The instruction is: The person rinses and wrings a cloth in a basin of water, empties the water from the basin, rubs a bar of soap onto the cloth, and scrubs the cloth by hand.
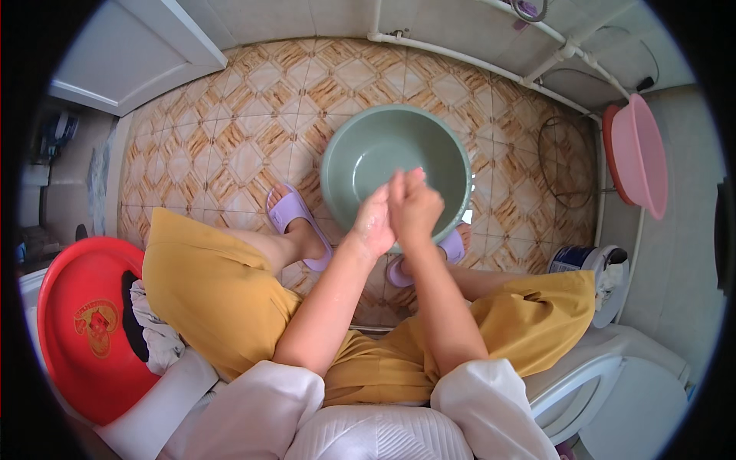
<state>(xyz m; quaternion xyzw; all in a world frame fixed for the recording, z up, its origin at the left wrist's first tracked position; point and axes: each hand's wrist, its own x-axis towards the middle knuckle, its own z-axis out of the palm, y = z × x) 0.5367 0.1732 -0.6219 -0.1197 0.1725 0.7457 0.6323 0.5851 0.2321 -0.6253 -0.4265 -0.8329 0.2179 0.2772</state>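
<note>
My left hand (pixel 375 221) and my right hand (pixel 415 210) are pressed together above the near part of a grey-green plastic basin (pixel 374 149). My right hand curls over the fingers of my left, and its edges are slightly blurred. The skin of my left hand and wrist looks wet, with whitish suds. Whatever may lie between the two palms is hidden. The basin stands on the patterned floor tiles (pixel 253 144) between my feet, which wear lilac slippers (pixel 299 213). No object shows inside the visible part of the basin.
At left a red basin (pixel 75 276) stands beside crumpled pale cloth (pixel 154 333). A toilet seat (pixel 575 402) is at lower right, near a bucket (pixel 575 261). A pink basin (pixel 638 152) hangs by the right wall. White pipes (pixel 460 54) follow the wall; a white door (pixel 138 52) stands upper left.
</note>
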